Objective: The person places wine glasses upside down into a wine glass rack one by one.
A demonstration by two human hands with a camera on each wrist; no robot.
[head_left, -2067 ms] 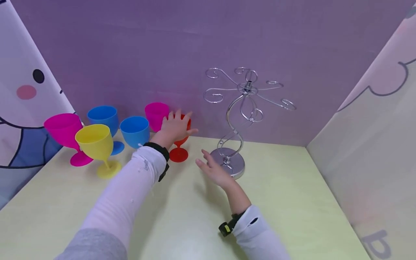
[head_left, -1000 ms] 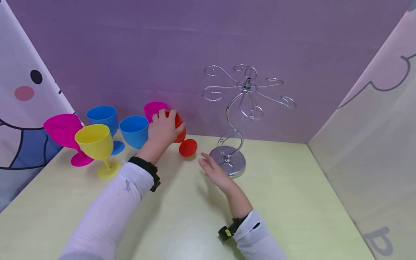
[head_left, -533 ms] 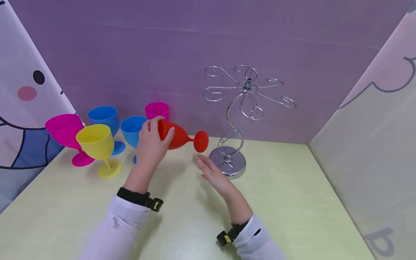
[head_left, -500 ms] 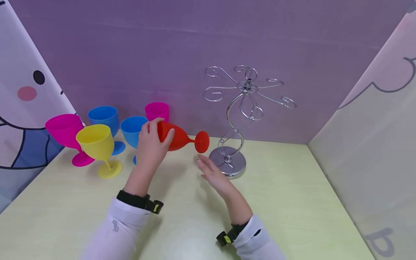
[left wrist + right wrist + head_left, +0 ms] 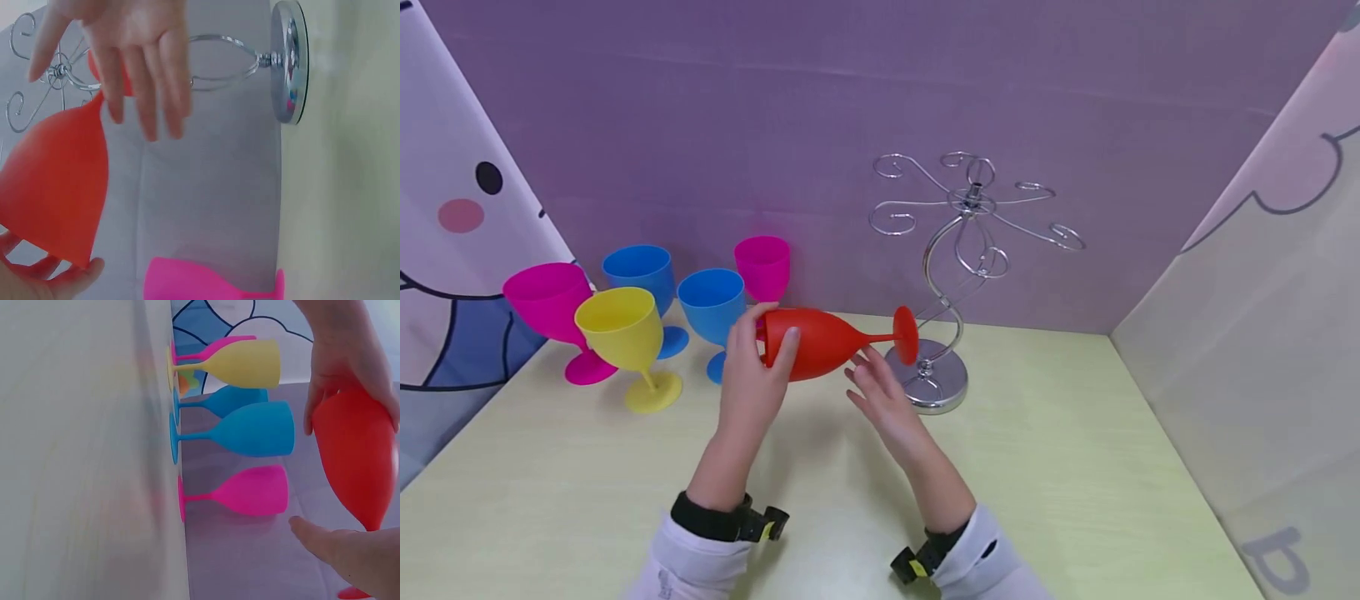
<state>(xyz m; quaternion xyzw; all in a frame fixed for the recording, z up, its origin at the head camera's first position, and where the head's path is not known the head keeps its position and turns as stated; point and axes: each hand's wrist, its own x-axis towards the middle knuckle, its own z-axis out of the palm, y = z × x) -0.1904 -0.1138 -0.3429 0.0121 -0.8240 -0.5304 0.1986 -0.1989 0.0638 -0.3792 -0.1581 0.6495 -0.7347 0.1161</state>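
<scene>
My left hand point(image 5: 751, 379) grips a red plastic goblet point(image 5: 820, 343) by its bowl near the rim. The goblet lies on its side above the table, its stem and foot pointing right. Close under the stem is my right hand point(image 5: 889, 410), fingers extended and slightly spread. In the left wrist view the right hand's fingers point(image 5: 140, 81) overlap the stem and hide part of the foot. From the right wrist, the goblet's bowl point(image 5: 356, 453) shows held at its rim by the left hand point(image 5: 347, 356). Behind the right hand stands a silver wire stand point(image 5: 951, 379) with curled arms.
Several goblets stand upright at the left: a magenta one point(image 5: 550, 300), a yellow one point(image 5: 619, 323), blue ones point(image 5: 711, 307) and another magenta one point(image 5: 763, 268) near the purple backdrop point(image 5: 820, 125). A white printed panel point(image 5: 1262, 333) borders the table point(image 5: 1060, 483) on the right.
My left hand has grasped the red goblet, lifted it off the table, tipped it sideways and brought it nearer and rightward. My right hand stays nearly in place, with the stem now just above its fingers.
</scene>
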